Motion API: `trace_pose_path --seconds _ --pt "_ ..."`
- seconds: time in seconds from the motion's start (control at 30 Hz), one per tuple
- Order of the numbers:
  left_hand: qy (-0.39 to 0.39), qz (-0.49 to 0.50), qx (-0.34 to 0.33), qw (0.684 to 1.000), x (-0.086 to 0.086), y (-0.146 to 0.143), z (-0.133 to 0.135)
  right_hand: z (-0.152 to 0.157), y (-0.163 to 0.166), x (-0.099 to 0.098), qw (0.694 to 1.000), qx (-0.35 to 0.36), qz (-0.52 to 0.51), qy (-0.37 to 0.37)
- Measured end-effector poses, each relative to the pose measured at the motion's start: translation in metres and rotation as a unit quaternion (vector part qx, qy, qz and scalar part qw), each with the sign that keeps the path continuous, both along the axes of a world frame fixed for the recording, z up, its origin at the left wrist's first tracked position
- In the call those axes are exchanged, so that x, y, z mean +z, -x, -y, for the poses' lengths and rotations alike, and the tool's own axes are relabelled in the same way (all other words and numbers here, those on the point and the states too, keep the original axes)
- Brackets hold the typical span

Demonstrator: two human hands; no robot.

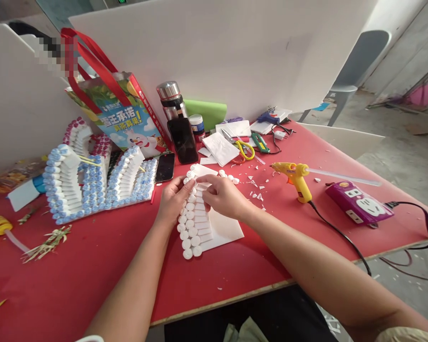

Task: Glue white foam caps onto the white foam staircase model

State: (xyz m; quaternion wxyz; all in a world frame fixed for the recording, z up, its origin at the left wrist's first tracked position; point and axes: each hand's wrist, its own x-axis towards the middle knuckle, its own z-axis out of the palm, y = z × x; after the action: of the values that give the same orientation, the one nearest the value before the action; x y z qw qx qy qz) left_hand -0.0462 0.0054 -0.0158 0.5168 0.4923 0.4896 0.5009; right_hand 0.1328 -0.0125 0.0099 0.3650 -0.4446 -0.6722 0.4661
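Observation:
A white craft piece (195, 231), with small round rolls stuck in rows along a curved stack of stair-like strips, lies on a white foam board (228, 232) in front of me. My left hand (174, 198) is closed around its upper left edge, the thumb pressing on the rolls. At the top of the strips, my right hand (223, 195) has its fingers bent and pinched close to my left thumb. Whatever is between those fingertips is hidden. More white rolls (231, 178) lie just beyond my right hand.
A yellow glue gun (294, 178) and a purple power strip (358, 202) lie to the right on the red table (199, 294). Blue-and-white craft pieces (92, 185) stand left, before a printed bag (128, 118). Behind are phones (165, 167), a flask (171, 99), yellow scissors (248, 149) and white scraps (257, 195).

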Motion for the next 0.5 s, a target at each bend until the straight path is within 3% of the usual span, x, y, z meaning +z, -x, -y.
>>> trace_pose_path --seconds 0.5 --pt "0.0 0.001 -0.003 1.0 0.0007 0.0003 0.0 0.0025 -0.0004 0.003 0.999 0.011 0.039 -0.013"
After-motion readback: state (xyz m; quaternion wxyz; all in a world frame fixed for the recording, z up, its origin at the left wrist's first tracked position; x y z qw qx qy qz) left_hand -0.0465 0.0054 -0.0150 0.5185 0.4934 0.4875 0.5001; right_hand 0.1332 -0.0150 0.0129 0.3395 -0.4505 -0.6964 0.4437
